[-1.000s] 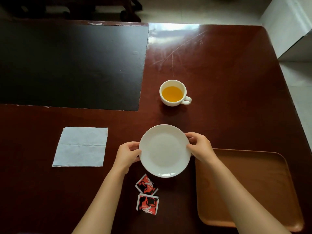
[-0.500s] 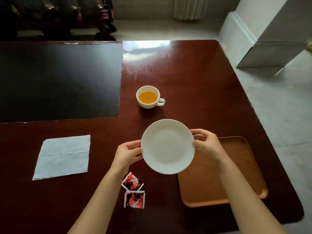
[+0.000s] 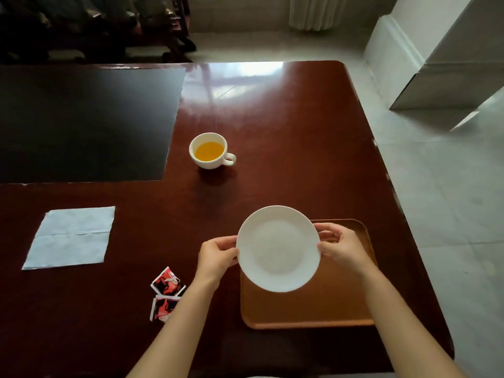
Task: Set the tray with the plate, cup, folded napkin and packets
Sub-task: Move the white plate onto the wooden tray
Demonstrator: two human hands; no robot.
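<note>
A round white plate (image 3: 277,248) hangs in the air over the far left part of the brown tray (image 3: 311,312). My left hand (image 3: 216,253) grips its left rim and my right hand (image 3: 339,245) grips its right rim. A white cup (image 3: 209,150) holding orange liquid stands on the table beyond the plate, handle to the right. The pale napkin (image 3: 69,237) lies flat at the left. Two red and black packets (image 3: 166,293) lie by my left forearm, the nearer one partly hidden by it.
The dark red table (image 3: 286,132) carries a black mat (image 3: 87,124) at the far left. Its right edge runs just past the tray, with pale floor tiles (image 3: 450,214) beyond. Dark furniture (image 3: 95,25) stands behind the table.
Both hands have carried the plate to the right, from above the bare table to above the tray. The view has shifted, showing more of the floor on the right.
</note>
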